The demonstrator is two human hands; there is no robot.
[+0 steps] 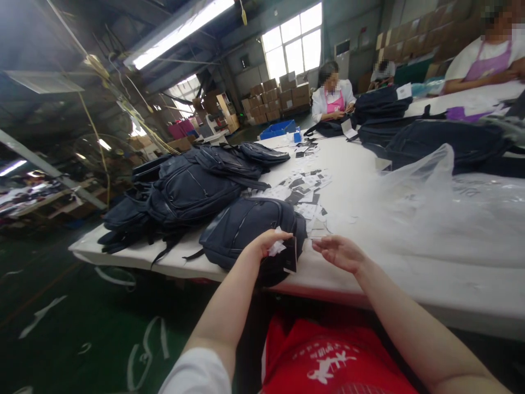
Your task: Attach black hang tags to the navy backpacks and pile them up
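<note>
Nearest to me on the table lies a dark navy backpack [250, 221]. My left hand [266, 241] is closed at its right end, gripping a crumpled white piece [277, 247], paper or thin plastic. A black card tag [290, 257] with a pale edge hangs at those same fingers, against the backpack. My right hand [340, 253] is just to the right, palm turned partly up, its fingers curled together. A thin pale line shows at its fingertips; what it is I cannot make out. Loose black and white tags [305, 191] are strewn beyond the hands.
More navy backpacks [192, 183] are heaped at the left of the white table [353, 191]. Clear plastic bags [443, 202] and other dark backpacks [443, 139] lie right. A co-worker [334, 98] handles a bag across the table. Behind stands a blue bin [276, 129].
</note>
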